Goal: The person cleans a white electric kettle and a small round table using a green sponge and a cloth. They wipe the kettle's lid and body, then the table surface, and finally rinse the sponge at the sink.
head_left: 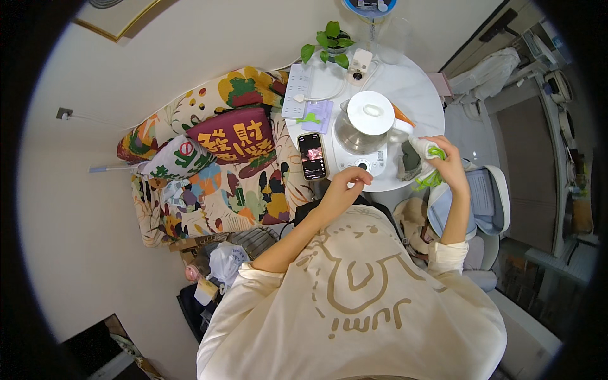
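Observation:
My right hand [446, 159] grips a bundle of white and bright green fabric [426, 151] at the table's right edge. Loose green strands hang below my fingers. Just left of it lies a crumpled grey-green cloth piece [410, 161]. My left hand [349, 183] hovers at the table's front edge, before the dial of a white kettle base [351, 164]. Its fingers are loosely curled; I see nothing in them, but the fingertips are too small to read. A glass electric kettle [359, 135] with a white lid [371, 113] stands on the base.
On the round white table [422, 85], a phone [311, 156] with a lit screen lies left of the kettle. Behind are a purple packet [320, 114], a power strip [295, 90], a potted plant [332, 42] and a glass pitcher [393, 42]. A patterned sofa [228, 190] stands left.

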Demonstrator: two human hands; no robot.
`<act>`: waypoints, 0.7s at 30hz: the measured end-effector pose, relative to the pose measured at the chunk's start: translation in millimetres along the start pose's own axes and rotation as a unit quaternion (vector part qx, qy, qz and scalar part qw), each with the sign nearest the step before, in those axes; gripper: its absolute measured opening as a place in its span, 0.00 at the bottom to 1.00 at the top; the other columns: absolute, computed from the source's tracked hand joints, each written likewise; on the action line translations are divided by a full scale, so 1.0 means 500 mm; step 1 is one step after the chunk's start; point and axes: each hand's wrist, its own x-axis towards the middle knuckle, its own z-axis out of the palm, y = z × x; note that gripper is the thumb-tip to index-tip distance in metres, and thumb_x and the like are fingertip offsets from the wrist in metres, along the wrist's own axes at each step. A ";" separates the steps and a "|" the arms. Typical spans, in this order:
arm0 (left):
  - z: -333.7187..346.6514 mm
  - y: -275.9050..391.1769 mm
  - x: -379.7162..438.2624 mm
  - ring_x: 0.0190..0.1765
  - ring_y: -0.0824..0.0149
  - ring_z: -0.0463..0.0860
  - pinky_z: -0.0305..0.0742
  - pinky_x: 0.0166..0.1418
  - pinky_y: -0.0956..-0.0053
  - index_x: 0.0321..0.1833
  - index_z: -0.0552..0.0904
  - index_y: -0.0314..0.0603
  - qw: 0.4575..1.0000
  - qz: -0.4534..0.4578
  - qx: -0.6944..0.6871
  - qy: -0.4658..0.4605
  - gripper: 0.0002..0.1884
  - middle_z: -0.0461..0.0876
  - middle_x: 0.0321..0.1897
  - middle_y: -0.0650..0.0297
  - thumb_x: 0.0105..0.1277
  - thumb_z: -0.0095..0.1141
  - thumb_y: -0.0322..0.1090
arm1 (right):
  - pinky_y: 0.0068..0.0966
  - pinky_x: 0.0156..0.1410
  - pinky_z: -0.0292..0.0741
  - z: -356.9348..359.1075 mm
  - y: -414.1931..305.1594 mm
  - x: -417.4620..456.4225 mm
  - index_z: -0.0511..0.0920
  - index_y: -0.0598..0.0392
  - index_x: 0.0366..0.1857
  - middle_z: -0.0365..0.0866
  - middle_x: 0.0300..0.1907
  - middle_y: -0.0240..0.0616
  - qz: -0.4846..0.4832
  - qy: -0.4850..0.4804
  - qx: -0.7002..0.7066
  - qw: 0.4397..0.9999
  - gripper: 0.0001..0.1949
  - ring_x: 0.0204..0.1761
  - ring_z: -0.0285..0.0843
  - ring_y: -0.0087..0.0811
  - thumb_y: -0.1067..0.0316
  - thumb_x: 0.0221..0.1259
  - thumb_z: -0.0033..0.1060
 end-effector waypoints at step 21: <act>-0.199 0.043 -0.173 0.60 0.65 0.71 0.77 0.57 0.65 0.63 0.60 0.44 0.913 0.032 -0.345 0.217 0.23 0.65 0.62 0.59 0.68 0.52 0.31 | 0.23 0.60 0.67 0.504 -0.242 0.085 0.66 0.58 0.58 0.70 0.53 0.34 -0.006 -0.160 0.251 0.955 0.27 0.56 0.68 0.25 0.76 0.52 0.65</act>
